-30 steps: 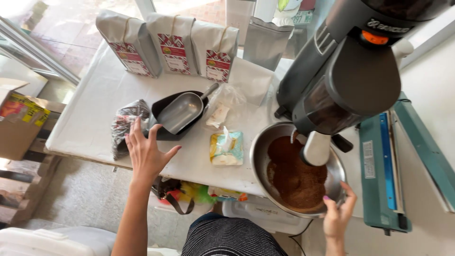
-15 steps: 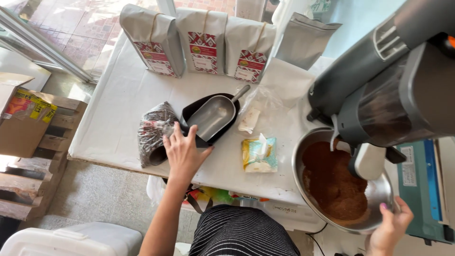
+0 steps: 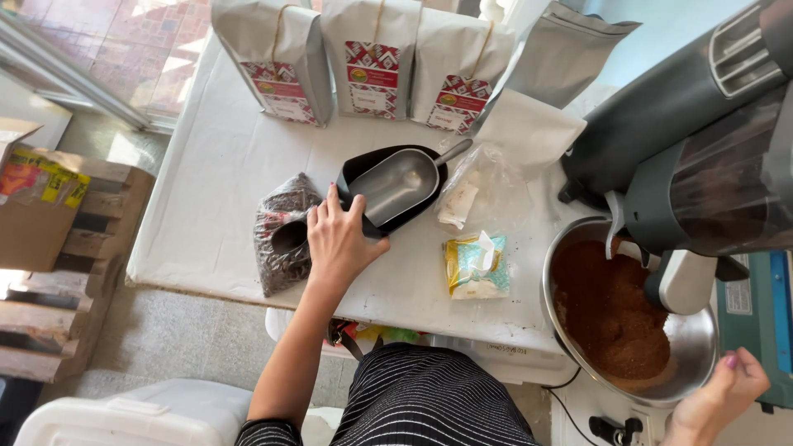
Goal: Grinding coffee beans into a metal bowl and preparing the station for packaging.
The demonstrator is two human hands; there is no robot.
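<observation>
Left hand [image 3: 340,239] spread flat beside black scoop tray [image 3: 388,188]; right hand [image 3: 727,388] grips steel bowl [image 3: 690,347] rim. Take the tray edge squarely.

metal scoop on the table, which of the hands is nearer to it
Left. The left hand reaches the black tray's edge right beside the metal scoop; the right hand is far off, at the steel bowl rim.
</observation>
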